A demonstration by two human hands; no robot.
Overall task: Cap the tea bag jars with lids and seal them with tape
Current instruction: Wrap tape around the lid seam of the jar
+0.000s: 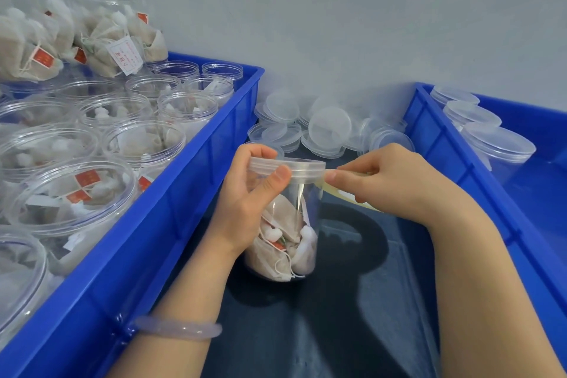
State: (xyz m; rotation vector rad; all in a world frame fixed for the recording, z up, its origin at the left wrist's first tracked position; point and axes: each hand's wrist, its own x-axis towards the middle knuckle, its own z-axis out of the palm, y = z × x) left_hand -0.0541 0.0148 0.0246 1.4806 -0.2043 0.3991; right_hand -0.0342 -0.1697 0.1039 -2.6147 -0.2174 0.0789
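Much is cut off or hard to see: both my forearms leave the bottom edge, the blue crate on my left point(196, 181) and the one on my right point(460, 162) both run out of view, and the far rows of jars at upper left blur into glare. The jar point(302, 193) I am working on stands upright on the dark table point(352, 301) between the two crates, its lid point(303, 167) on top. My left hand point(248, 193) grips it at the top, thumb pressed on the lid's rim, fingers curled round the far side where I cannot see their tips. My right hand point(389, 184) pinches a pale yellowish strip of tape point(346, 195) just beside the lid's right edge; the strip runs back under my palm, and where it ends is hidden. Tea bags point(285, 242) fill the jar's lower half, strings and white lumps among them. A pale bracelet point(179, 328) sits on my left wrist. Loose lids point(329, 127) lie heaped against the wall behind the jar. Open jars point(144, 139) of tea bags fill the left crate; capped jars point(498, 144) stand in the right one. Writing: small red tags point(87, 178) on the bags and one white tag point(125, 55) with red print, all too small to read.
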